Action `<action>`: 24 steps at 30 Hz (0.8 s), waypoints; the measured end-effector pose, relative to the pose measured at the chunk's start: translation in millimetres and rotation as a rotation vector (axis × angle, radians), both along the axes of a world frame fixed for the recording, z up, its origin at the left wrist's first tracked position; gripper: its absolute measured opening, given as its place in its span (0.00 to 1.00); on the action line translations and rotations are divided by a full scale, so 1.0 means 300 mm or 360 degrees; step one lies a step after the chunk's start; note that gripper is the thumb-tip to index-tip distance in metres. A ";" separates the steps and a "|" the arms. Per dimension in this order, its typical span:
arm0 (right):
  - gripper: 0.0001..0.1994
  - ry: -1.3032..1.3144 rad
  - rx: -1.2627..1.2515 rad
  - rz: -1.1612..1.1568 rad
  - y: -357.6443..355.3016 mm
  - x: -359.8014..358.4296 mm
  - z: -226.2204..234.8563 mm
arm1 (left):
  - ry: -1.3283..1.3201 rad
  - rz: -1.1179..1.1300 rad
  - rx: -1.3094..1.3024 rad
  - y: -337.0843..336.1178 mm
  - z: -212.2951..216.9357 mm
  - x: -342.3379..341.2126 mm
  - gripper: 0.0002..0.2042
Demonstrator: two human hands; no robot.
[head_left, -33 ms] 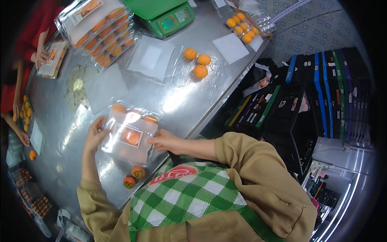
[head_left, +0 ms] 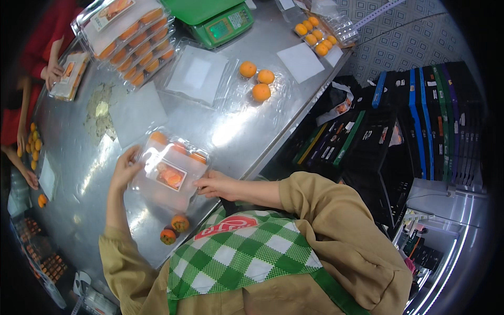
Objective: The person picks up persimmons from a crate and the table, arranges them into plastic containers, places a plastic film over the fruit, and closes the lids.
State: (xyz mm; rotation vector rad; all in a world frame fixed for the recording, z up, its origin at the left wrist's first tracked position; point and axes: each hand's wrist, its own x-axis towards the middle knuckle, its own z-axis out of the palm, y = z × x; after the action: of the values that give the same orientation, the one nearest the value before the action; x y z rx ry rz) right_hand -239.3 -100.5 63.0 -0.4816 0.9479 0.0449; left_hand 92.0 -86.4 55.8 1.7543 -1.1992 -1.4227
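A clear plastic clamshell pack of persimmons sits in front of me on the metal table, with a white sheet and a picture label under its lid. My left hand curls around the pack's left edge. At the opposite edge, my right hand pinches the rim between thumb and fingers. Orange fruit shows along the far side of the pack; the sheet covers the rest. Two loose persimmons with their leafy tops lie just below the pack, close to my apron.
Stacked fruit packs stand at the far left beside a green scale. An open tray holds three persimmons. Black crates stand right of the table edge. At left, a co-worker's hand touches another pack.
The pack has turned slightly clockwise, and its label is more tilted. My left hand has shifted a little with it; my right hand stays at the right edge.
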 end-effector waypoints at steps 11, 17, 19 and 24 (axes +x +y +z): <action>0.26 -0.0592 -0.0448 0.1056 0.125 0.042 0.024 | -0.0665 -0.0855 -0.0236 -0.366 0.125 -0.330 0.25; 0.16 -0.0282 -0.0396 0.0625 -0.095 -0.118 0.229 | -0.0856 0.0118 -0.1016 -0.128 0.122 -0.240 0.21; 0.13 0.0260 -0.0925 0.0701 -0.178 -0.147 0.161 | -0.0660 0.0463 -0.0878 0.029 0.085 -0.173 0.22; 0.14 0.0433 -0.2174 0.1180 -0.152 -0.120 0.050 | -0.0711 0.0303 -0.0686 0.310 0.039 -0.189 0.31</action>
State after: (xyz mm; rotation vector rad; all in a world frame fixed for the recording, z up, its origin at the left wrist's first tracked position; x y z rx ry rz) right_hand -275.5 -146.1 78.0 -2.1192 0.9102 0.1334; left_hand 35.3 6.7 67.5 1.8544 -1.3901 -0.6145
